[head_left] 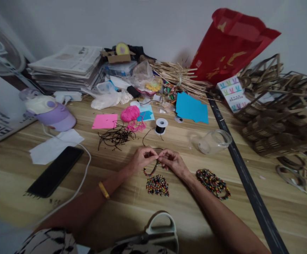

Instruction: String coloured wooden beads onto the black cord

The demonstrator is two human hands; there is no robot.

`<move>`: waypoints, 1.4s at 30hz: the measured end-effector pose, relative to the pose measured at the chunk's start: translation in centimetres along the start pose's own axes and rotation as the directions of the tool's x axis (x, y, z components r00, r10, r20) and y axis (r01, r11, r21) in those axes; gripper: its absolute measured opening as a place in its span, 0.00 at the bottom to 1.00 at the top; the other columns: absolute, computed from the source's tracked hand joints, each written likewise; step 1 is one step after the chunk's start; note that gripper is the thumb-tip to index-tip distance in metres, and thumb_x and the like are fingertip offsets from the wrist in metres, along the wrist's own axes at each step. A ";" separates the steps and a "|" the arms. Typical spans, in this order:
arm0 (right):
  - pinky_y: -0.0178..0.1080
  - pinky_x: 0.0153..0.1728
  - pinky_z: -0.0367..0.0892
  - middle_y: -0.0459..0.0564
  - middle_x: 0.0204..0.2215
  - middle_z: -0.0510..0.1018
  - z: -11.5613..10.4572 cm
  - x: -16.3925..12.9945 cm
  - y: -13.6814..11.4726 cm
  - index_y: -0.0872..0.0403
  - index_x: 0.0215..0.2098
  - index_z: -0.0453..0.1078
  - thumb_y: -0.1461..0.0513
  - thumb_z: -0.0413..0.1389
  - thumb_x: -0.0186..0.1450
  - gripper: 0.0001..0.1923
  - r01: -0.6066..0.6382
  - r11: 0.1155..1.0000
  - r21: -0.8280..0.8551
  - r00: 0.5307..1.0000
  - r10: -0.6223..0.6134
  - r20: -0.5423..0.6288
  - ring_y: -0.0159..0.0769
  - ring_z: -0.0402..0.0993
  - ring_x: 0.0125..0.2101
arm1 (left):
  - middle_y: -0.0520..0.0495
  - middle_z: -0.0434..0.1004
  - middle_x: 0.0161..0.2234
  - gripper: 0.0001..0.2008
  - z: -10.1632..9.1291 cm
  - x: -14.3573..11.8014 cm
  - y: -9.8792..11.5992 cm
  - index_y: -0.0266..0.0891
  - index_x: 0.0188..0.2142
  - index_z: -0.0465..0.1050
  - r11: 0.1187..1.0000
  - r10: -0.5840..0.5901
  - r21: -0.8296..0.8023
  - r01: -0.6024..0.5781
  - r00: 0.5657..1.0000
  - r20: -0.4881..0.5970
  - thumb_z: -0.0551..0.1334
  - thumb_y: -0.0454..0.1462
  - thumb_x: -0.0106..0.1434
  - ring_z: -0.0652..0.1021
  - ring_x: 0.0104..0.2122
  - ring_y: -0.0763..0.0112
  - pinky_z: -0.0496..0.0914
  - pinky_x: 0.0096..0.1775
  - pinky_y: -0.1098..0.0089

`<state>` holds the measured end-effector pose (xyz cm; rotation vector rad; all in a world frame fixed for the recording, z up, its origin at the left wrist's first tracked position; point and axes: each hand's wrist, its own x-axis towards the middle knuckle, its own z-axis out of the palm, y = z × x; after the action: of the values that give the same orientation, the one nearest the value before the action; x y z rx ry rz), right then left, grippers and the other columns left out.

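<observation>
My left hand (143,157) and my right hand (172,161) meet fingertip to fingertip over the table, both closed in a pinch on a thin cord. From between them hangs a short strand of beads (150,173), curving down to the left. Whether a loose bead is also in the fingertips is too small to tell. A pile of small multicoloured beads (158,185) lies just below the hands. Beyond them stands a spool of black cord (161,126), its loose end trailing toward my hands. Coiled bead strands (213,184) lie beside my right forearm.
Scissors (162,228) lie at the near edge. A glass jar (214,141) rests on its side at right. Black cord pieces (115,135), pink yarn (130,113) and blue card (191,107) lie behind. A phone (55,171) and white cable (86,169) are at left, woven baskets (282,130) at right.
</observation>
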<state>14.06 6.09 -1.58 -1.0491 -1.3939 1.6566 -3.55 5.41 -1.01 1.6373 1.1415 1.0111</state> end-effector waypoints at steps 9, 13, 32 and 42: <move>0.27 0.13 0.56 0.38 0.14 0.66 0.4 -0.3 0.0 0.55 0.28 0.68 0.49 0.63 0.52 0.18 -0.004 0.999 -0.035 1.000 0.003 -0.023 0.23 0.57 0.13 | 0.49 0.75 0.24 0.06 -0.1 -0.1 0.3 0.33 0.26 0.74 1.000 0.011 0.013 -0.011 1.000 0.000 0.63 0.35 0.56 0.72 0.25 0.74 0.65 0.29 0.75; 0.27 0.13 0.55 0.38 0.15 0.64 0.5 -0.5 0.1 0.55 0.27 0.68 0.49 0.63 0.52 0.19 0.006 0.999 -0.037 1.000 -0.007 -0.030 0.22 0.56 0.14 | 0.49 0.74 0.24 0.05 -0.1 -0.2 0.1 0.33 0.26 0.73 0.999 0.010 0.034 -0.010 1.000 0.008 0.63 0.34 0.55 0.72 0.25 0.75 0.65 0.29 0.75; 0.27 0.14 0.58 0.39 0.16 0.68 -0.6 0.1 0.4 0.55 0.29 0.68 0.49 0.63 0.53 0.18 -0.020 1.000 0.009 0.999 0.020 0.036 0.23 0.60 0.14 | 0.51 0.72 0.23 0.03 -1.3 -0.9 0.1 0.36 0.25 0.76 0.951 0.155 0.206 -0.229 0.934 0.321 0.66 0.34 0.54 0.70 0.25 0.74 0.64 0.37 0.70; 0.27 0.13 0.57 0.38 0.15 0.66 -0.1 -0.2 0.5 0.54 0.30 0.65 0.48 0.61 0.54 0.20 -0.017 1.000 -0.022 1.000 0.017 -0.017 0.23 0.59 0.14 | 0.49 0.73 0.24 0.05 -1.1 -1.5 0.4 0.39 0.26 0.77 0.860 0.220 0.317 -0.400 0.851 0.477 0.64 0.35 0.58 0.71 0.30 0.69 0.62 0.39 0.69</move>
<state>14.18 5.86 -2.10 -1.0874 -1.3991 1.6448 -4.87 4.14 -0.47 2.3089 0.8246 0.5707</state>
